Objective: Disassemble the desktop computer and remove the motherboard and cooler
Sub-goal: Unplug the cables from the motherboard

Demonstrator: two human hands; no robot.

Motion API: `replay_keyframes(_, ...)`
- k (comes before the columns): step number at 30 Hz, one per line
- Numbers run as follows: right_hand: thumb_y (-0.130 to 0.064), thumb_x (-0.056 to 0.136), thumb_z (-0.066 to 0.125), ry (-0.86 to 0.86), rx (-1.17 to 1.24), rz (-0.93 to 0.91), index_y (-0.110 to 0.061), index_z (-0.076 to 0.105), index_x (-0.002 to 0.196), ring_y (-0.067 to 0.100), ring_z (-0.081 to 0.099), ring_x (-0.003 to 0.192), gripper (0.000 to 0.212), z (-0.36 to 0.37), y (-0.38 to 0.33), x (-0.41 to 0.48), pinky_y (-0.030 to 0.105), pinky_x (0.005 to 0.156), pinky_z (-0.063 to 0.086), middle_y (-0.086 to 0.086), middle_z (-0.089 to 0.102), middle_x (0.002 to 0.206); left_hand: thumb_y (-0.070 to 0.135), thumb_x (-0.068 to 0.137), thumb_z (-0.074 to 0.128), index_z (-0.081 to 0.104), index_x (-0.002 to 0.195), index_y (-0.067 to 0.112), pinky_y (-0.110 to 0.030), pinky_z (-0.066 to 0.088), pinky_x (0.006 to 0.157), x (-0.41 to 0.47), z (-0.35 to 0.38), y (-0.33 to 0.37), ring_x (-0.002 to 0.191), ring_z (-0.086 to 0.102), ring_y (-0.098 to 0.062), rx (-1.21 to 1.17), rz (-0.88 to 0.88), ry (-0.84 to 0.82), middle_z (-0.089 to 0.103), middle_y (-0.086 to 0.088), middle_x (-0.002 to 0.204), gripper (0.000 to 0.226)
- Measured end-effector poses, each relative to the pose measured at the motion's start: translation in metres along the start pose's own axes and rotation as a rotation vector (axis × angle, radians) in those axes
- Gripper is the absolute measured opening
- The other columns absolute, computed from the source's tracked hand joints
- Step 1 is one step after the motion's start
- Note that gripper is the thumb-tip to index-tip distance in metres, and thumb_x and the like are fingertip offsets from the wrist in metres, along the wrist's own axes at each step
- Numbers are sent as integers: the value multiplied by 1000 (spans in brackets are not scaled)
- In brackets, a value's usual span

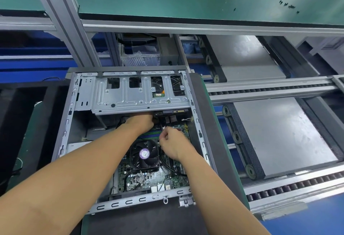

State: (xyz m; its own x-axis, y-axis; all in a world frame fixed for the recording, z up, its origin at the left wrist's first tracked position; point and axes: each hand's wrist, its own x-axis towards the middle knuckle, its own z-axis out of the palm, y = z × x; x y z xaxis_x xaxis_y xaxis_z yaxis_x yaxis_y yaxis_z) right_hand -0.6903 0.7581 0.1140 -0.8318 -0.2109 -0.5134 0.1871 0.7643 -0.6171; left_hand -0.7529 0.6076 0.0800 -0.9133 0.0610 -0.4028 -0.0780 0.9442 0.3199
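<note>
Pinching narrowly, the right hand (173, 145) has its fingers curled tight, with the fingertips closed on a small white connector (164, 128) at the far edge of the motherboard (149, 179). Its wrist is bent and its forearm comes in from the lower right, crossing over the case's near rail. A black cable (175, 169) loops across the board just under that wrist.

The left hand (139, 122) reaches further in, knuckles up. Its fingers are tucked beneath the metal drive cage (139, 93), so its grip cannot be told. Its forearm runs in a long diagonal from the lower left, passing over the memory slots (149, 135).

The cooler (144, 153), a black fan with a round purple label, sits on the motherboard between the two forearms, just beside the right hand. Both cooler and motherboard lie inside the open desktop case (130, 201), which rests flat on a dark mat (149, 221). A roller conveyor (279, 188) runs along the right.
</note>
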Motion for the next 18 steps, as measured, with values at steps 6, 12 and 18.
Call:
replay_keyframes(6, -23, 96, 46, -19, 3, -8, -18, 56, 103, 23, 51, 72, 13, 2, 3, 3, 35, 67, 45, 4, 57, 89, 13, 90, 50, 47, 89, 16, -31, 40, 71, 1, -4, 2, 82, 48, -25, -17, -20, -29, 48, -6, 88, 4)
replay_keyframes(12, -22, 95, 47, -21, 11, -12, -19, 56, 102, 22, 50, 72, 12, 2, 3, 4, 34, 65, 43, 3, 56, 88, 17, 95, 49, 56, 100, 12, -33, 42, 74, -1, 6, 4, 93, 57, -32, -1, -50, -3, 60, -15, 107, 10)
replay_keyframes(18, -24, 95, 47, -13, -12, -11, -20, 56, 102, 24, 54, 76, 12, 2, 3, 4, 40, 73, 51, 9, 63, 99, 17, 93, 49, 58, 117, 10, -29, 38, 77, 2, 3, -2, 106, 56, -31, -33, -27, -11, 59, -17, 121, 26)
